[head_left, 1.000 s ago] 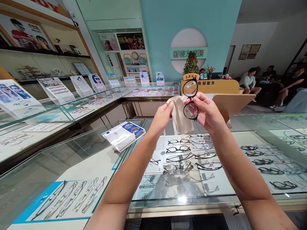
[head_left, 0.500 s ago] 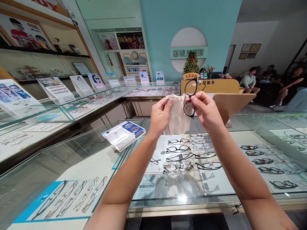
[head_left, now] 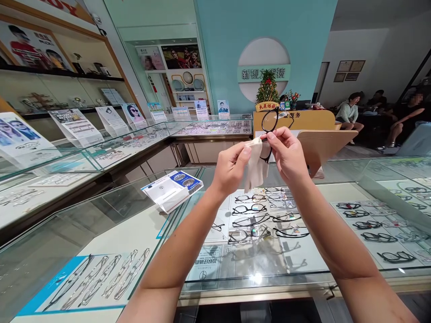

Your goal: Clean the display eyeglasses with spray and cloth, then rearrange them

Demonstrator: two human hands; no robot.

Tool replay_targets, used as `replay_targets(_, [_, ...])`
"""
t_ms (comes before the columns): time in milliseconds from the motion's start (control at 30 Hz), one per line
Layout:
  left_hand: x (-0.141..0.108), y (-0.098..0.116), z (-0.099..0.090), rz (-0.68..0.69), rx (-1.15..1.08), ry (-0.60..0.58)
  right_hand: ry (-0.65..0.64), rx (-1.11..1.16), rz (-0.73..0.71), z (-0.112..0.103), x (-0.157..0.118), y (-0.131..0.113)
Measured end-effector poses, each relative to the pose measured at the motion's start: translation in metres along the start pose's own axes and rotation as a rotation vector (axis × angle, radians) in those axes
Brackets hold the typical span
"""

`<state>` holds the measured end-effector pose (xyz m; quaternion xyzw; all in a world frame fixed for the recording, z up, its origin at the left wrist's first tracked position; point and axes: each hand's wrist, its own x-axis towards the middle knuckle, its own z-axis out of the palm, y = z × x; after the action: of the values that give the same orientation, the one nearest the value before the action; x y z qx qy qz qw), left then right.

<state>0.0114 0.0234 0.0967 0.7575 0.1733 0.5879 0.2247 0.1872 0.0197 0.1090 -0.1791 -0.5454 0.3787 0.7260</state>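
Observation:
Black-rimmed glasses point(head_left: 270, 120) are held up above the glass counter, one lens over the other. My right hand point(head_left: 288, 150) pinches them near the bridge. In my left hand point(head_left: 231, 168) a pale beige cloth point(head_left: 256, 168) is gripped between thumb and fingers. The cloth hangs down and covers part of the lower lens. Its top edge touches the frame near my right fingertips.
Rows of glasses point(head_left: 249, 209) lie inside the glass display case point(head_left: 269, 281) below. A white and blue folded card point(head_left: 171, 190) stands on the counter to the left. More cases line the left side. Seated people point(head_left: 350, 112) are at the back right.
My left hand has moved right, closer to the glasses. The cloth is now bunched narrower and hides more of the lower lens. The view has shifted slightly.

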Motion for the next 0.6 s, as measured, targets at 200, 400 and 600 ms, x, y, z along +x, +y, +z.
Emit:
replay_targets(200, [-0.001, 0.0, 0.008, 0.012, -0.012, 0.068, 0.004, 0.057, 0.043, 0.004, -0.002, 0.0])
replay_targets(400, [0.003, 0.003, 0.019, -0.168, -0.303, 0.175, -0.059, 0.116, 0.056, 0.009, -0.006, 0.001])
replay_targets(600, [0.003, 0.006, 0.015, -0.501, -0.579, -0.056, -0.081, 0.124, 0.094, 0.014, -0.009, 0.001])
